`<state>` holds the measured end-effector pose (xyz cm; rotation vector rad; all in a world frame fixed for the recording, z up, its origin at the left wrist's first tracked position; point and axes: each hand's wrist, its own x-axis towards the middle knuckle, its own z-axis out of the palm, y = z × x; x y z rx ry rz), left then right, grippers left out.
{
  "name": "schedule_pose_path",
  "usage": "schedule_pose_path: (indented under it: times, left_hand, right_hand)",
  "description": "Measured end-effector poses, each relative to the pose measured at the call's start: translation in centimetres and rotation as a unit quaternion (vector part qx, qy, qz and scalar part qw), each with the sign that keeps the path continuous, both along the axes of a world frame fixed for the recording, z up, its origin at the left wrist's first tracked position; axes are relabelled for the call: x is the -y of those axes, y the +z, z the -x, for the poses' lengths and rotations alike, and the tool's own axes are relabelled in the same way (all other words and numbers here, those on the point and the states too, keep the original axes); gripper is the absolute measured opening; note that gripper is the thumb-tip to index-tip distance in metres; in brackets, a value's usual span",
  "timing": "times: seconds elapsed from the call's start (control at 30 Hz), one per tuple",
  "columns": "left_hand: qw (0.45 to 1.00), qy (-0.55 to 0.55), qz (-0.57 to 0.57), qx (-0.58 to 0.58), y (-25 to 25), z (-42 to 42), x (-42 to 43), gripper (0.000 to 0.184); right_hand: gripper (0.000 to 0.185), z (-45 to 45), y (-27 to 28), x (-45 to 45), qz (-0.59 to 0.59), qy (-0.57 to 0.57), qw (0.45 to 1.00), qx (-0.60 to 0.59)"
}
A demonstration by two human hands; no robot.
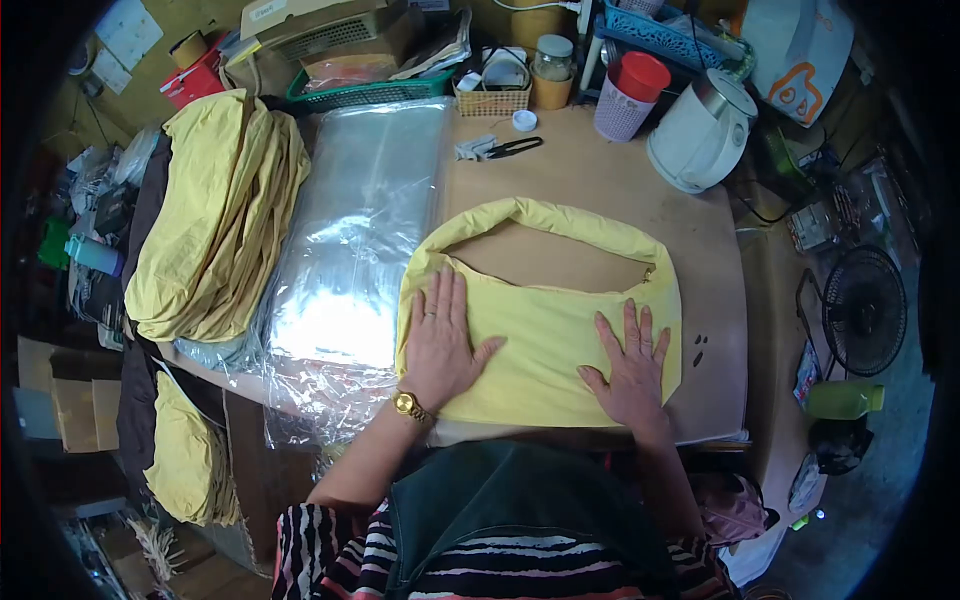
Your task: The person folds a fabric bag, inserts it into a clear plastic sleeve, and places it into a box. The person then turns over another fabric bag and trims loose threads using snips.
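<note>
A yellow shoulder bag (545,340) lies flat on the brown table, its padded strap (580,222) arched toward the back. My left hand (442,335) rests palm down on the bag's left side, fingers spread, with a gold watch on the wrist. On the right part of the bag my right hand (633,368) also lies flat with its fingers apart. Neither hand grips anything. Left of the bag is a stack of clear plastic sleeves (370,190), shiny with glare. A thick pile of yellow bags (205,220) sits farther left.
Behind the bag are thread snips (513,149) and a small white lid (524,120). A white kettle (700,130), a purple basket cup (622,113) and a wicker basket (492,101) stand at the back. A black fan (865,310) is off the table's right side.
</note>
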<state>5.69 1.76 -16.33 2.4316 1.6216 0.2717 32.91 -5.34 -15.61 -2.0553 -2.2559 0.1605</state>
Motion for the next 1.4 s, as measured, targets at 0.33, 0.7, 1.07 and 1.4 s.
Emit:
schedule_pose_path:
  times: [0.33,0.7,1.07,1.4]
  left_hand:
    - [0.995,-0.092,0.026,-0.018,1.2,-2.7,3.1,0.074]
    - [0.994,-0.103,0.021,-0.01,0.8,-2.0,2.7,0.078]
    - [0.994,-0.097,0.032,0.037,2.4,-3.7,3.4,0.085]
    - [0.994,-0.108,-0.006,-0.028,0.7,-3.9,3.6,0.087]
  right_hand:
    - [0.043,0.3,5.5,-4.4,0.11,0.086,0.985,-0.101]
    - [0.019,11.8,-1.5,-34.4,-0.207,0.147,0.964,-0.08]
    - [0.008,3.7,7.8,-18.6,0.243,0.161,0.828,-0.479]
    - [0.018,3.5,-1.0,-10.3,-0.137,0.349,0.913,-0.158]
